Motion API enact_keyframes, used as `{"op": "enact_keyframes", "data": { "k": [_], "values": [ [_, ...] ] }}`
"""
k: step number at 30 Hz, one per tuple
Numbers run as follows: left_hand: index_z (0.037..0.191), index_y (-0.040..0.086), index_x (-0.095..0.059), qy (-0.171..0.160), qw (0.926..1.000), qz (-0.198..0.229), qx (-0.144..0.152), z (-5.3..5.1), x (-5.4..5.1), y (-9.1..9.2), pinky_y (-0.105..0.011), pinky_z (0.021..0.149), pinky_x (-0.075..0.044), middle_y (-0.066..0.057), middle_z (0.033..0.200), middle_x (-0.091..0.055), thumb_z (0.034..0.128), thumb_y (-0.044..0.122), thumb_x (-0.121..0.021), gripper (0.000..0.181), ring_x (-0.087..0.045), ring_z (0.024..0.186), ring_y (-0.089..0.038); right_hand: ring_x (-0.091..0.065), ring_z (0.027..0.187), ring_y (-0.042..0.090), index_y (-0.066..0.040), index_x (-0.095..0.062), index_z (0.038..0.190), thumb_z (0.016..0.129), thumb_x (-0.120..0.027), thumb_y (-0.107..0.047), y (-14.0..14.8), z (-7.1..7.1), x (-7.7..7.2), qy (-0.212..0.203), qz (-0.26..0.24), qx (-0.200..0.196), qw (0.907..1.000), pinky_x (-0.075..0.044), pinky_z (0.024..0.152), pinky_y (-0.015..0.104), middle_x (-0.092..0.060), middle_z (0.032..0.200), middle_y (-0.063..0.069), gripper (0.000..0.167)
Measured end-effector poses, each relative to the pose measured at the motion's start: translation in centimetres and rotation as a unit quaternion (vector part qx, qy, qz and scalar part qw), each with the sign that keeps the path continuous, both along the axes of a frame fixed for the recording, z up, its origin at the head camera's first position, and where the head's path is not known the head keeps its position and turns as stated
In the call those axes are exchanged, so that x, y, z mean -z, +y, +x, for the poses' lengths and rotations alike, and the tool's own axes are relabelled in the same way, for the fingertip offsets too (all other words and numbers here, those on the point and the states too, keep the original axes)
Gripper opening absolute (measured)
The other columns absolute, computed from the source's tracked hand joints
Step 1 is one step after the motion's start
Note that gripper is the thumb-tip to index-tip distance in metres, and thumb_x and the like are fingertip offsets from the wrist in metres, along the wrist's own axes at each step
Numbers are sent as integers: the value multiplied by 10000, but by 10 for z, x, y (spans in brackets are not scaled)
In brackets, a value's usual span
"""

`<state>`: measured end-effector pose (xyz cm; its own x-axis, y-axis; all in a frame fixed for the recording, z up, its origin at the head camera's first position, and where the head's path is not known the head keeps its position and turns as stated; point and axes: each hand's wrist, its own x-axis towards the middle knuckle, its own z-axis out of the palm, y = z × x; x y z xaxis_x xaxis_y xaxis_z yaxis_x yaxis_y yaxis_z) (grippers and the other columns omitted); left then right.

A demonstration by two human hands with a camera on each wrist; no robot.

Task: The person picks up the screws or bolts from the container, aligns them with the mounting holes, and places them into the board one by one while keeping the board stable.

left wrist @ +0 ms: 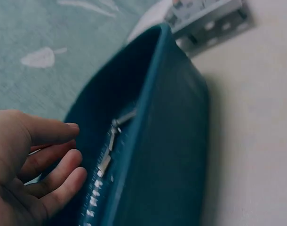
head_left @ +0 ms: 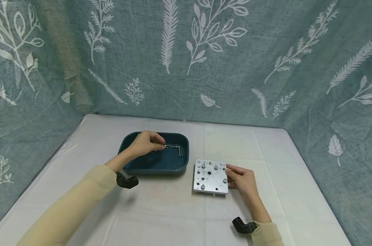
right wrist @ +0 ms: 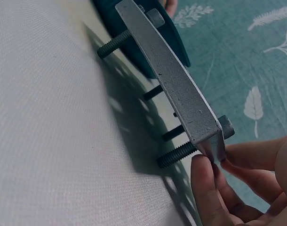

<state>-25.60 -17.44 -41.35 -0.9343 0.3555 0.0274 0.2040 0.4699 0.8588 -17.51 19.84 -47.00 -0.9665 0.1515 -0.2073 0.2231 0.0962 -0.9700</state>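
My left hand (head_left: 146,142) reaches over the dark blue tray (head_left: 156,170), fingers bent loosely. In the left wrist view, a gap separates these fingertips (left wrist: 74,157) from several small metal screws (left wrist: 111,139) on the tray floor, and nothing shows in the hand. To the right, my right hand (head_left: 242,179) grips the right edge of a square silver metal plate (head_left: 210,181) between thumb and fingers. The plate has many holes and several socket-head bolts (right wrist: 226,127). Below it, threaded shanks (right wrist: 176,154) stick out, and the plate casts a shadow on the cloth.
A white cloth covers the table (head_left: 173,218). Patterned green fabric (head_left: 149,89) hangs behind and along both sides. Each wrist carries a black camera mount (head_left: 127,181). Tray and plate stand apart with a narrow strip of tablecloth between them.
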Motion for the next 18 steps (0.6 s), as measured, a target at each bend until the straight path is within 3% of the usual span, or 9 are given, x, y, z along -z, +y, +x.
{"op": "enact_keyframes", "data": {
  "k": [6, 12, 18],
  "values": [
    [1097, -61, -677, -101, 9984, -557, -72, -12, 12, -1, -417, 754, -563, -152, 1024, -700, 882, 37, -732, 243, -689, 832, -232, -679, 749, 191, 14, -696, 1189, 899, -690, -17, 0, -1, -1, 6, -13, -6, 10000, -574, 598, 298, -702, 1028, 146, 292],
    [1152, -62, -648, -244, 9967, -767, 54, -19, 20, -1, -371, 726, -563, -183, 1101, -672, 880, 55, -739, 309, -683, 844, -241, -681, 751, 191, 11, -701, 1183, 902, -692, -27, 0, -1, -2, 9, 39, 5, 10000, -574, 606, 299, -702, 1040, 152, 284],
    [1088, -35, -687, 138, 9962, -860, -86, -25, 27, 4, -363, 703, -552, -130, 1014, -698, 851, 27, -759, 256, -670, 844, -232, -679, 734, 184, 28, -698, 1177, 900, -694, -15, 0, -1, -1, 68, 15, 22, 10000, -572, 597, 293, -706, 1014, 158, 280]
  ]
}}
